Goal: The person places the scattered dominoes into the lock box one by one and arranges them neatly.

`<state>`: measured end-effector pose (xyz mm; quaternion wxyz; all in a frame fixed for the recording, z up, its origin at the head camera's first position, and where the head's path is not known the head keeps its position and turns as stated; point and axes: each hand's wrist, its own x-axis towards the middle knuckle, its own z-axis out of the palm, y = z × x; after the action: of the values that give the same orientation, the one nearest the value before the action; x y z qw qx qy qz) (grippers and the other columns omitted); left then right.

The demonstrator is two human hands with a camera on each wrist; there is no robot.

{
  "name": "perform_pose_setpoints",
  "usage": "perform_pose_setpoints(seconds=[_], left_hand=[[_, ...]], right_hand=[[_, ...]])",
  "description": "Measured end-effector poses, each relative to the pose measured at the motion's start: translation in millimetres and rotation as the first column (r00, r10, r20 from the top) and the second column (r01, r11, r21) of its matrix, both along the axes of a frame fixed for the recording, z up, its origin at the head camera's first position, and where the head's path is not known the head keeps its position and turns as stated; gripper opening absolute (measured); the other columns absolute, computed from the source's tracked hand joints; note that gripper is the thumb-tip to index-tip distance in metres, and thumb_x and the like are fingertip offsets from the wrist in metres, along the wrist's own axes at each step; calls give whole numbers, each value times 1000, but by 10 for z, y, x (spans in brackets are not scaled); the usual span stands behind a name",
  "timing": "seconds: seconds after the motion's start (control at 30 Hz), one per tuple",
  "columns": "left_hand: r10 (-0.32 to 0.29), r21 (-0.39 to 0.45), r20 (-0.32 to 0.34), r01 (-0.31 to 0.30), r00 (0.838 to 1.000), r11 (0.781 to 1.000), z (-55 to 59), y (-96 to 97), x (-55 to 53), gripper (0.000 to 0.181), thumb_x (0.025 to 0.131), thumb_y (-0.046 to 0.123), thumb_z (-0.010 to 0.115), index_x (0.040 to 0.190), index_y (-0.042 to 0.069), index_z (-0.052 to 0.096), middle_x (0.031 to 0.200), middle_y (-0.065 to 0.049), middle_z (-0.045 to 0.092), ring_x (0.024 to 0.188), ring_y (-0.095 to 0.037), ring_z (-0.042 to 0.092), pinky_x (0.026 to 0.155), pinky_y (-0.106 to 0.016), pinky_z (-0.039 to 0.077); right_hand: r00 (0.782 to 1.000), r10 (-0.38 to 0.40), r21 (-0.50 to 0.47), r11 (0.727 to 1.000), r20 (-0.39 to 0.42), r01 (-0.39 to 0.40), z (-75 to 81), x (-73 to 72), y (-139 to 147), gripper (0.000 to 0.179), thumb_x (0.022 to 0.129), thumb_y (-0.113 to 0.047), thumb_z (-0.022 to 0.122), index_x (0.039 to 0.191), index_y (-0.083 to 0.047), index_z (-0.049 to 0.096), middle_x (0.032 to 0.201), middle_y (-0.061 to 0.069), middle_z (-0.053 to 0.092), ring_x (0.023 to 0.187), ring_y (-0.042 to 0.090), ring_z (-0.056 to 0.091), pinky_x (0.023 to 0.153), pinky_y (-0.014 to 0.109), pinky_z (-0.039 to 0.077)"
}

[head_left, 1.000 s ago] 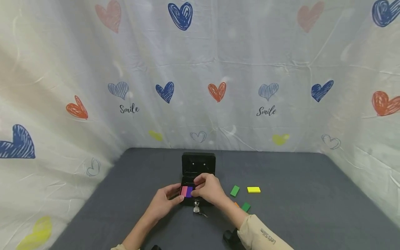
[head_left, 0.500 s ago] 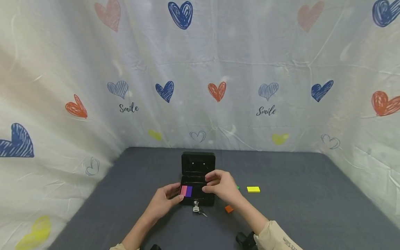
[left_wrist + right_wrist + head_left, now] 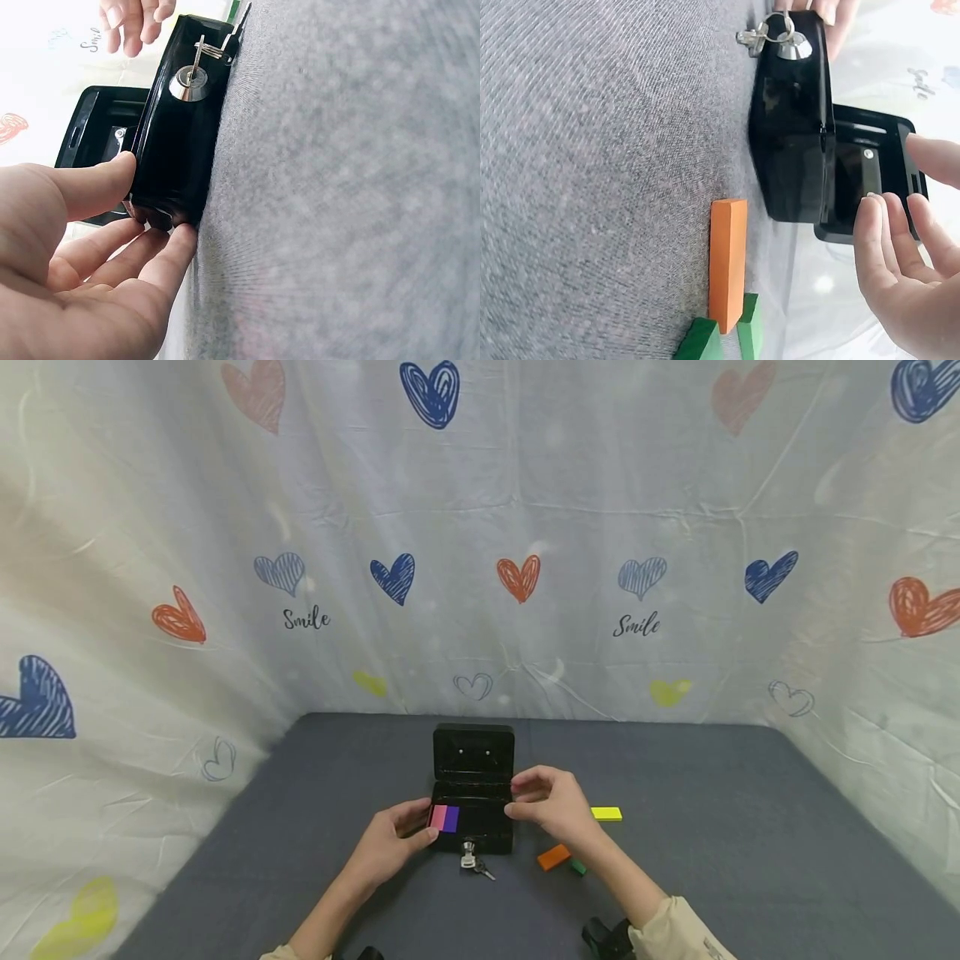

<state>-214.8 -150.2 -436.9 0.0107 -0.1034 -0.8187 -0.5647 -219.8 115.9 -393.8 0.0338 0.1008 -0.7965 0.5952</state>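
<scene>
A small black metal cash box (image 3: 474, 752) stands on the table with its lid raised. Inside, at its left end, a pink block (image 3: 437, 817) and a purple block (image 3: 451, 819) lie side by side. My left hand (image 3: 393, 843) holds the box's left end, its thumb on the front top edge and its fingers against the side (image 3: 97, 277). My right hand (image 3: 555, 802) hovers by the box's right edge, fingers loosely bent and nothing between them. Keys (image 3: 486, 872) on a ring hang from the front lock (image 3: 187, 82).
To the right of the box lie an orange block (image 3: 553, 857), a yellow block (image 3: 607, 814) and two green blocks, one nearer (image 3: 701, 341) and one behind (image 3: 750, 330). The right arm partly covers these in the head view. A heart-printed curtain (image 3: 570, 485) rises behind the grey table (image 3: 697, 843).
My right hand has drawn back to the right, from the purple block inside the box to the box's right edge. The left hand keeps its place on the box.
</scene>
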Motion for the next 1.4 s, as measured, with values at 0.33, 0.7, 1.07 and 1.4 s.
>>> perform_pose_setpoints(seconds=[0.33,0.7,1.07,1.4], left_hand=[[-1,-13,6,1,1000,1000,-14,7,-10,50,88,10,75,132,-5,57,129,-20,60,121,-36,55,97,-48,47],[15,-11,17,-15,1000,1000,-13,23,-21,50,88,10,75,132,-3,58,128,-17,61,121,-34,56,97,-49,46],[14,-3,23,-14,1000,1000,-9,1,-22,49,89,10,74,133,-3,57,129,-18,60,122,-35,55,99,-51,45],[10,-13,23,-10,1000,1000,-6,2,-13,49,89,11,75,133,-3,57,129,-18,60,122,-35,55,98,-51,45]], right_hand=[[1000,-9,-13,1000,12,9,-62,-2,28,35,77,-1,83,108,1,67,104,12,68,90,27,65,75,39,57],[999,-36,27,999,8,35,20,154,115,31,78,-13,85,105,-6,70,105,10,68,90,21,65,76,35,56],[989,-134,32,991,67,132,75,485,305,32,75,-19,88,101,-13,71,102,5,68,98,23,62,75,34,54],[975,-195,28,981,109,193,-86,609,516,44,71,-15,90,108,-5,69,106,8,67,100,25,62,72,32,55]])
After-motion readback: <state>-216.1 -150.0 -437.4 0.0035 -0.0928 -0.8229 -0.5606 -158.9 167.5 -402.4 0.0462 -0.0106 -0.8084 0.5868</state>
